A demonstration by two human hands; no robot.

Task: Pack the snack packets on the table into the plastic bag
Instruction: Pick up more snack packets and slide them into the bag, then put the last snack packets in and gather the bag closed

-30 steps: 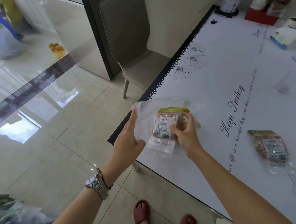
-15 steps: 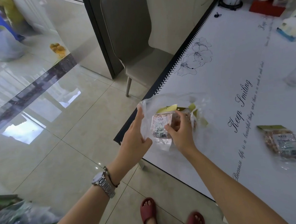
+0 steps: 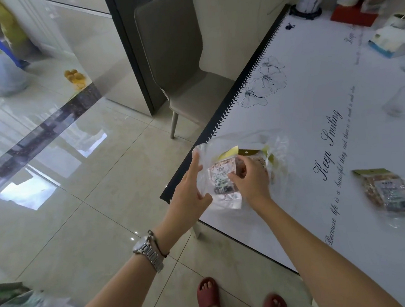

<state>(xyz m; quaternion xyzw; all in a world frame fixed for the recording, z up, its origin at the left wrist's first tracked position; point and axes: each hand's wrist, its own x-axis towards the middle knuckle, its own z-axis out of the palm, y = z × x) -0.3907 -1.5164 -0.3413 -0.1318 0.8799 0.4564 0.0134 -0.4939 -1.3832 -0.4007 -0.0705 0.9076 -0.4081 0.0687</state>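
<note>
A clear plastic bag lies at the near left corner of the white table, its mouth toward me. My left hand holds the bag's left edge up with fingers and thumb. My right hand is inside the bag's mouth, pinching a snack packet with a white label. More packets with yellow-green headers show through the bag behind it. A further snack packet lies loose on the table to the right.
A grey chair stands at the table's left side. A clear cup, a tissue box, a red box and bottles stand at the far end. Tiled floor and my red slippers lie below the table edge.
My right hand has pushed the labelled packet deeper into the bag's mouth. The left hand stays on the bag's edge. The view has shifted slightly.
</note>
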